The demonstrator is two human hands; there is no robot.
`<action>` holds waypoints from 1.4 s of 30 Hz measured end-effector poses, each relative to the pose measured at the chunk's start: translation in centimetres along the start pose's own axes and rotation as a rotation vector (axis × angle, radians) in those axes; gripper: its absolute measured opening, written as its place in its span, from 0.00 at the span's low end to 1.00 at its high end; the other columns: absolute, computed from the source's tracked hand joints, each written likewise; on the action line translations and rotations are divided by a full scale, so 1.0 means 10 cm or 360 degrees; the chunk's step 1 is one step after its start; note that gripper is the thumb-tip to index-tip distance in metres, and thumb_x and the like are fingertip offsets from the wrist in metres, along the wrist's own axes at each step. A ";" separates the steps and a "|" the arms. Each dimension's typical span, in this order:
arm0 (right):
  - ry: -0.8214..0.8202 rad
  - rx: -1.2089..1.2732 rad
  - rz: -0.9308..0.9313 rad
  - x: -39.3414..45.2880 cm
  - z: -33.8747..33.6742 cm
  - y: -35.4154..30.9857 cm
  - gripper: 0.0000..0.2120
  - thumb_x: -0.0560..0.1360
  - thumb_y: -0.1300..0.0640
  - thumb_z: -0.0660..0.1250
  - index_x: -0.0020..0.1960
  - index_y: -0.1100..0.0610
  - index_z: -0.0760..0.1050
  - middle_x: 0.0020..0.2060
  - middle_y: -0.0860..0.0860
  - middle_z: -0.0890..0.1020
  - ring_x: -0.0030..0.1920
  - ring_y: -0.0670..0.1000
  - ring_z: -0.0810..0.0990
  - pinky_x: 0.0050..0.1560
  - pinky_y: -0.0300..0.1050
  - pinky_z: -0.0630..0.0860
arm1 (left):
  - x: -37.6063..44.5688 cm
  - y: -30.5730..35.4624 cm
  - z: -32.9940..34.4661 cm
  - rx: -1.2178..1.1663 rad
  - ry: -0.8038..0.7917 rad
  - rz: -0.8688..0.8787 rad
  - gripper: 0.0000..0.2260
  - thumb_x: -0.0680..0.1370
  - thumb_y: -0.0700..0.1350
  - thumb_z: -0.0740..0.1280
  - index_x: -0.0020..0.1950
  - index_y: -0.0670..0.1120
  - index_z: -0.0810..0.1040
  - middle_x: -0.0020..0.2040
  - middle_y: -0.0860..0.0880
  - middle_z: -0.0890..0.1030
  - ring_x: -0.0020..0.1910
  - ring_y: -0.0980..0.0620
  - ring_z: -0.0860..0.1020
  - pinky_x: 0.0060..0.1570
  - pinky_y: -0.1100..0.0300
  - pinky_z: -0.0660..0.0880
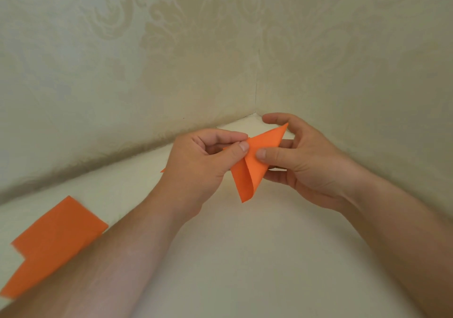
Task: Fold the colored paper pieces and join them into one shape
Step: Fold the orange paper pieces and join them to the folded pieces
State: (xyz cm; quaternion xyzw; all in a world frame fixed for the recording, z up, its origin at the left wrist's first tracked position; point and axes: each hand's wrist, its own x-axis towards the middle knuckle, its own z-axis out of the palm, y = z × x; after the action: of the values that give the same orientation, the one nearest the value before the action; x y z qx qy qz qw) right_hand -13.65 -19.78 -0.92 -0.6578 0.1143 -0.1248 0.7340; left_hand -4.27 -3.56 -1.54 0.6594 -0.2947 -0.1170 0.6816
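Nearest the camera, at the lower left, flat orange paper pieces [52, 241] lie on the pale desk [245, 256], just beside the left forearm and well apart from both hands

Farther in, over the desk near the wall corner [256, 101], both hands hold one folded orange piece [255, 163] up off the surface. The left hand [203, 160] has its fingers curled and pinches the piece's left edge between thumb and forefinger. The right hand [306, 163] presses its thumb on the front face, its forefinger arches over the upper tip, and its other fingers appear to support the paper from behind

The piece sits between the two hands, touching both. Its long axis runs on a slant, from the pointed tip at the upper right, by the right forefinger, down to the lower corner that hangs free below the left thumb. A flap curls open along the lower part, with the crease not yet pressed flat

Judging from this, the next move turns on that loose flap: it lies just below the left thumb, so the left hand looks better placed to close it while the right steadies the tip
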 end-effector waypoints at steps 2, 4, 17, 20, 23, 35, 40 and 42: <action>-0.0024 0.0017 0.0031 0.00 -0.01 0.01 0.27 0.73 0.65 0.74 0.67 0.46 0.72 0.48 0.57 0.87 0.48 0.54 0.86 0.51 0.51 0.82 | 0.00 -0.01 0.00 0.0005 -0.0003 0.0002 0.06 0.77 0.38 0.74 0.47 0.50 0.87 0.43 0.47 0.88 0.44 0.50 0.86 0.51 0.55 0.83; -0.0067 0.0021 0.0048 0.01 0.00 0.02 0.28 0.74 0.65 0.74 0.68 0.46 0.71 0.47 0.56 0.87 0.48 0.54 0.86 0.53 0.52 0.83 | 0.00 -0.01 0.00 0.0002 -0.0004 0.0003 0.06 0.77 0.38 0.74 0.47 0.50 0.87 0.43 0.47 0.88 0.44 0.50 0.86 0.51 0.54 0.84; -0.0041 0.0012 -0.0045 0.04 -0.03 0.04 0.37 0.65 0.62 0.76 0.72 0.48 0.70 0.43 0.57 0.85 0.49 0.56 0.86 0.57 0.56 0.82 | -0.01 0.01 0.00 -0.0049 0.0024 0.0012 0.06 0.76 0.36 0.74 0.48 0.47 0.86 0.42 0.47 0.88 0.43 0.50 0.87 0.47 0.58 0.83; -0.0043 0.0017 -0.0028 0.04 -0.04 0.05 0.39 0.64 0.59 0.78 0.72 0.47 0.69 0.43 0.58 0.85 0.48 0.55 0.86 0.53 0.52 0.82 | 0.01 0.01 0.00 -0.0042 0.0043 0.0028 0.07 0.76 0.36 0.74 0.48 0.47 0.86 0.42 0.47 0.88 0.42 0.52 0.86 0.45 0.61 0.82; -0.0020 0.0047 -0.0037 0.04 -0.04 0.04 0.37 0.64 0.60 0.77 0.72 0.49 0.71 0.35 0.53 0.82 0.38 0.51 0.83 0.46 0.47 0.81 | 0.04 0.00 -0.03 -0.0065 0.0084 0.0042 0.07 0.76 0.36 0.74 0.48 0.47 0.86 0.42 0.47 0.88 0.42 0.53 0.86 0.48 0.60 0.83; 0.0090 0.0148 -0.0150 0.06 -0.08 0.01 0.34 0.63 0.61 0.77 0.68 0.50 0.75 0.42 0.61 0.76 0.41 0.51 0.81 0.44 0.45 0.78 | 0.04 -0.01 -0.01 -0.0042 0.0019 -0.0035 0.07 0.77 0.36 0.74 0.48 0.48 0.86 0.43 0.47 0.88 0.42 0.52 0.86 0.49 0.56 0.84; 0.0084 0.0195 -0.0191 0.06 -0.07 0.00 0.34 0.64 0.60 0.76 0.70 0.51 0.74 0.41 0.57 0.81 0.41 0.49 0.83 0.44 0.43 0.79 | 0.04 -0.01 -0.03 -0.0005 0.0034 0.0007 0.08 0.76 0.36 0.74 0.46 0.49 0.87 0.42 0.48 0.88 0.41 0.54 0.85 0.44 0.62 0.81; 0.0112 0.0237 -0.0237 0.06 -0.08 -0.02 0.32 0.66 0.61 0.75 0.69 0.53 0.75 0.39 0.52 0.84 0.40 0.49 0.84 0.43 0.42 0.79 | 0.04 -0.01 -0.03 0.0056 0.0058 0.0041 0.09 0.76 0.36 0.75 0.45 0.51 0.87 0.41 0.49 0.88 0.40 0.55 0.84 0.41 0.64 0.79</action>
State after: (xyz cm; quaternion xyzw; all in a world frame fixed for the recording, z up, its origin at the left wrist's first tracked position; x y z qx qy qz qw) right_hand -13.37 -20.76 -0.82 -0.6034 0.0811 -0.2101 0.7649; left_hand -3.73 -3.53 -1.50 0.6694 -0.2927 -0.0909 0.6767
